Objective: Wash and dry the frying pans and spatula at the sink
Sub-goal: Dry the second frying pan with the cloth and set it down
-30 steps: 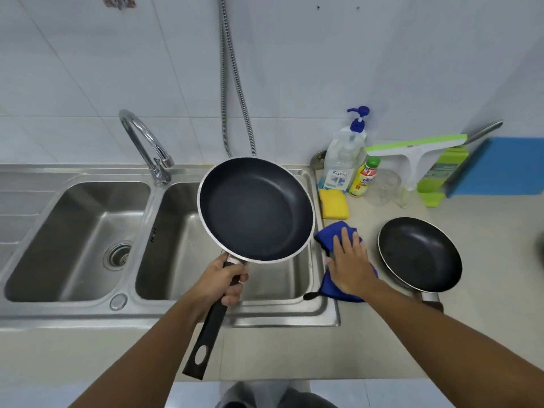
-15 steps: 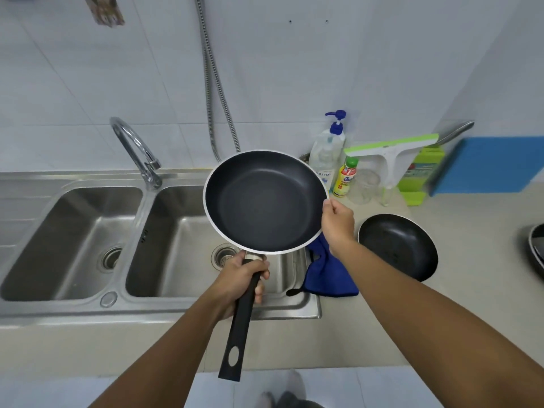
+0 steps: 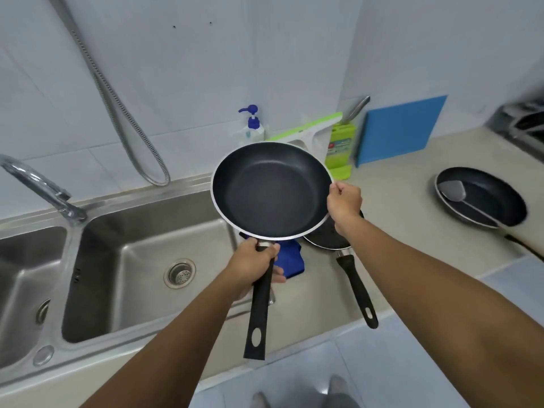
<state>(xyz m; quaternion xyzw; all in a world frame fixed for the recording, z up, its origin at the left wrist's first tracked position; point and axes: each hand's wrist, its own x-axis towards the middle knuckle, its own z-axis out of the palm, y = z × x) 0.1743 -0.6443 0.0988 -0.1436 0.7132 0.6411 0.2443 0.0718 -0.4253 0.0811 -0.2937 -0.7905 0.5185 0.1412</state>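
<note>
Second frying pan (image 3: 329, 242): mostly hidden under the held frying pan (image 3: 270, 191) and the right wrist. Only its near rim and its black handle show, and the handle points toward the near edge of the counter (image 3: 397, 231).
Blue cloth (image 3: 291, 257): largely covered by the held frying pan and the left hand (image 3: 253, 260). One fold shows on the counter, just right of the sink (image 3: 141, 248).
Soap bottle (image 3: 251, 125): only the blue pump and the shoulder rise above the pan's far rim.
Squeegee (image 3: 309, 128): green and white, at the far wall, with its lower part behind the pan.
Cut off: the faucet (image 3: 38, 187) and the left basin run out of the left edge. A dark appliance (image 3: 524, 122) at the far right is too blurred to identify.
Third frying pan (image 3: 482, 198): on the counter to the right, well apart from the others and somewhat blurred. The spatula (image 3: 452, 191) lies in it, its grey blade toward the pan's left side.
Left hand: fingers curled tight round the black handle of the held frying pan, just below the bowl.
Right hand (image 3: 344, 201): thumb and curled fingers pinch the pan's right rim.
Held frying pan: in the air just right of the sink's right basin, tilted so that its dark inside faces the camera, handle pointing near.
</note>
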